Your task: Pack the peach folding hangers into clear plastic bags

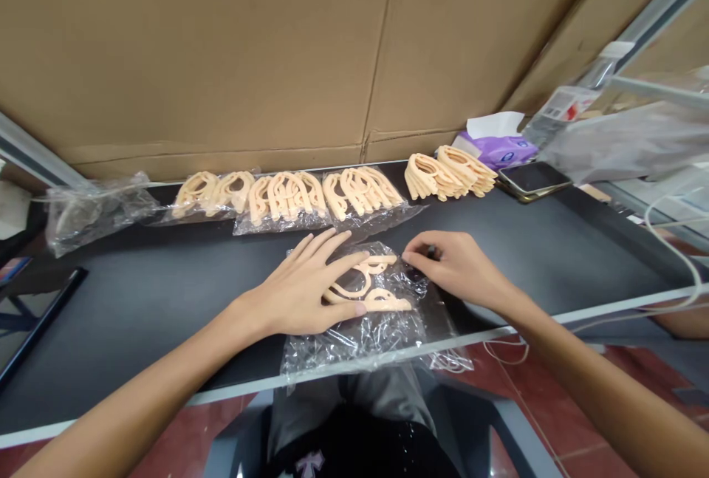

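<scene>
Cream piece: I have the cream plastic piece (388,305) at the centre of the frame, ring toward the left; one or several stacked, I cannot tell.
Clear bag: the crinkled clear bag (360,349) lies around it, reaching the counter's (138,315) front edge; I cannot tell whether the piece is inside.
Left hand: my left hand (299,287) is spread flat, fingers (328,247) wide apart, pressing on piece and film without closing round them.
Right hand: my right hand (459,264) is curled at the bag's right edge, thumb and forefinger drawn together; I cannot tell whether film is between them.
Bagged row: cream pieces in clear bags (288,196) line the upper middle.
Loose stack: unbagged pieces (451,173) sit right of that row.
Upper right: purple tissue pack (501,149), phone (535,178), tilted bottle (581,97).
Left side: a crumpled bag (100,213).
Backdrop: cardboard (221,49) across the top.
</scene>
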The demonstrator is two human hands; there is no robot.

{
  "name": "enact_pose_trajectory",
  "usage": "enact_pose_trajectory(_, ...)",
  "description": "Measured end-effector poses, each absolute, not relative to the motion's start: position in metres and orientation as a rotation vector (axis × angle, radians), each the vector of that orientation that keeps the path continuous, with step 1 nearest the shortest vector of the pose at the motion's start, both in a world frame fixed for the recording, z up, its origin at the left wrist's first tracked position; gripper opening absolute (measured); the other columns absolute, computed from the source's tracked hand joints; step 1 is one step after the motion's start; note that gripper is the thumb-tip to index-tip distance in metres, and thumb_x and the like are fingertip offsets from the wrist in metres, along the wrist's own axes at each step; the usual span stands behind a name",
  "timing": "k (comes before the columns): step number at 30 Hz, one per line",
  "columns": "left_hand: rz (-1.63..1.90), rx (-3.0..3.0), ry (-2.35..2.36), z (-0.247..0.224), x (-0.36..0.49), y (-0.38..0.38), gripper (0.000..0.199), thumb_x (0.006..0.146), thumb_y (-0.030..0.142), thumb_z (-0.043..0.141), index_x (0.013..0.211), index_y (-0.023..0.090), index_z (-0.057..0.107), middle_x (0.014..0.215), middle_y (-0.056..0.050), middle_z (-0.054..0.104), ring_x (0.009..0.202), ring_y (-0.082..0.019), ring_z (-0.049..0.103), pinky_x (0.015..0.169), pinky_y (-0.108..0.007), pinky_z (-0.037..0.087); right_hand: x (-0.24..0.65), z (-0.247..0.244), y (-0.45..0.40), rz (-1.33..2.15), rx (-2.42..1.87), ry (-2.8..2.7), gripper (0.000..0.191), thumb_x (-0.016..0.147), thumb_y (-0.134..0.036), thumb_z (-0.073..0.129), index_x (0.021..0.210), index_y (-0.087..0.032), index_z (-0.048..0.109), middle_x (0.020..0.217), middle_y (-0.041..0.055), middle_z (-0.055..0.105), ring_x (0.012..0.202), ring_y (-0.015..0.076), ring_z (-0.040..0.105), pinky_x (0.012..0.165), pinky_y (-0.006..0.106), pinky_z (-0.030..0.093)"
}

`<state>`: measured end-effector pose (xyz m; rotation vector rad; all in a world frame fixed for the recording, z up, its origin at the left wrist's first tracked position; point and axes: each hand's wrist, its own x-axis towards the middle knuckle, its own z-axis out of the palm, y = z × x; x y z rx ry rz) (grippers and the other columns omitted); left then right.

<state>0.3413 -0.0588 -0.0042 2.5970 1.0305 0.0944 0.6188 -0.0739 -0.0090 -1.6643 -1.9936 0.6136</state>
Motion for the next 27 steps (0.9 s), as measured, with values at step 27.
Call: enact_pose_trajectory(27,0.065,2.586,0.967,-0.003,0.338,-0.057,0.076,0.092,0.07,0.055,0.159,0.043,0.03,0.171,-0.002,0.024,0.157,-0.036,0.017,0.123,-0.064,0.026,0.625,-0.003,-0.076,-0.012,-1.382,-2.636,0.014,0.095,-0.022,0.062,0.094,-0.021,0.076,0.098,0.0058,0.073,0.087,0.0212,0.066,0.077,0.036,0.048)
